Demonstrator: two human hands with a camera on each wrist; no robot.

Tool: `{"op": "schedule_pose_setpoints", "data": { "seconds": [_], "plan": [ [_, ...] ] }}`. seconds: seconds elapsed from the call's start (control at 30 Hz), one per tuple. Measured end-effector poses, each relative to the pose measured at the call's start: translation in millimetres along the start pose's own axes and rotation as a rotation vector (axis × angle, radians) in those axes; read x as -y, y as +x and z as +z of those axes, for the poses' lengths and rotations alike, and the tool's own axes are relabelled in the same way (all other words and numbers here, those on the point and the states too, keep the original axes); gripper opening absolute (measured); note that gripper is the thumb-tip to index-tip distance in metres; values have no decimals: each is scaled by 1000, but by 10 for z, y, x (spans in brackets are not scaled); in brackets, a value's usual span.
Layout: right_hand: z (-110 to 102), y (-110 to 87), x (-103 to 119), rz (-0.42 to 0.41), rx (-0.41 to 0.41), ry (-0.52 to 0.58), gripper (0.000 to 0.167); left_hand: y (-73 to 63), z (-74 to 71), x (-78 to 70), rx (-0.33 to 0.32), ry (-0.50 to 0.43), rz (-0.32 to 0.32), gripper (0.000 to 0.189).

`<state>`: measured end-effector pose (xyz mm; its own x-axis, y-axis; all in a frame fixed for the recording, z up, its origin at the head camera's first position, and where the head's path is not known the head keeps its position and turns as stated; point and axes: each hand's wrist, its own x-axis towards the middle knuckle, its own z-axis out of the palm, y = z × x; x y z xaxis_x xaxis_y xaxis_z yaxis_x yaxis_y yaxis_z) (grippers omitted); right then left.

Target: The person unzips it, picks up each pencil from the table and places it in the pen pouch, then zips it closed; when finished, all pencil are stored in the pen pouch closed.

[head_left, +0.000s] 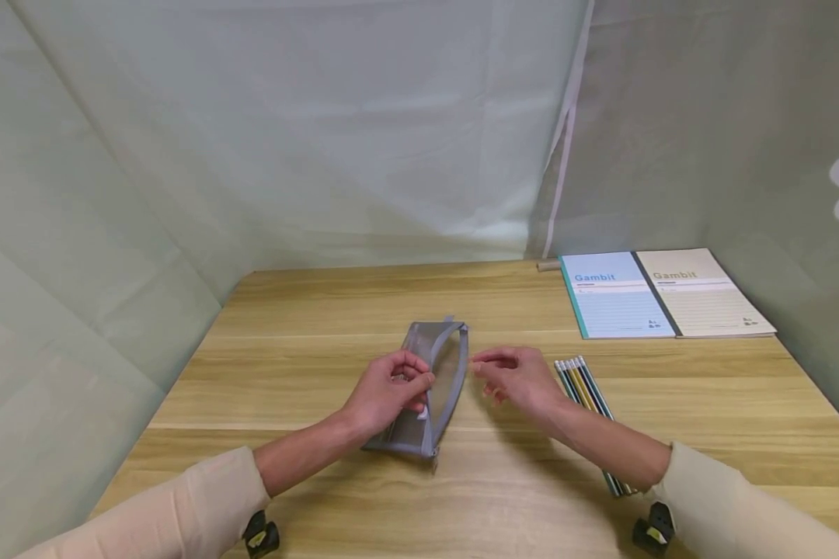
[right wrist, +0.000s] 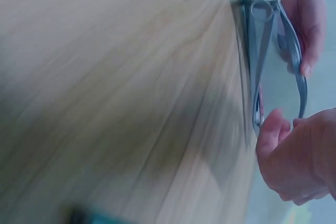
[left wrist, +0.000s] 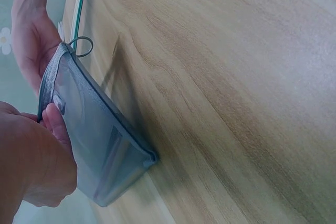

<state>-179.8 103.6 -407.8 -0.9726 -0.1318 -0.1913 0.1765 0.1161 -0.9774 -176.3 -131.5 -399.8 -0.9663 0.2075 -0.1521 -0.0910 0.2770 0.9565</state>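
A grey see-through zip pencil case (head_left: 407, 435) lies on the table between the hands, its long mouth gaping toward the right. My left hand (head_left: 390, 388) pinches the near-left rim of that mouth between thumb and fingers. Just off the opposite rim is my right hand (head_left: 520, 380), fingers loosely bent and fingertips right beside the edge. The right wrist view shows the spread rim (right wrist: 302, 95) and a round pull ring (right wrist: 261, 10) at one end. A small dark patch (left wrist: 113, 140) shows on the case in the left wrist view.
Right of the case, partly under my right forearm, lies a row of several pencils (head_left: 580, 380), dark ones and a yellow one. At the back right, a blue notebook (head_left: 615, 310) sits beside a beige notebook (head_left: 706, 310). Light curtains (head_left: 391, 155) hang behind the wooden table (head_left: 287, 388).
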Motion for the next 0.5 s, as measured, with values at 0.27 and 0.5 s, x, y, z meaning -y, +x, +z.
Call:
{"op": "schedule_pose_setpoints", "data": {
  "seconds": [0.27, 0.5],
  "plan": [
    [-523, -121, -1, -11, -23, -164, 37, -1, 0, 2, -5, -5, -9, 12],
    [-912, -266, -124, -7, -55, -269, 48, 16, 13, 10, -5, -4, -15, 13]
  ]
}}
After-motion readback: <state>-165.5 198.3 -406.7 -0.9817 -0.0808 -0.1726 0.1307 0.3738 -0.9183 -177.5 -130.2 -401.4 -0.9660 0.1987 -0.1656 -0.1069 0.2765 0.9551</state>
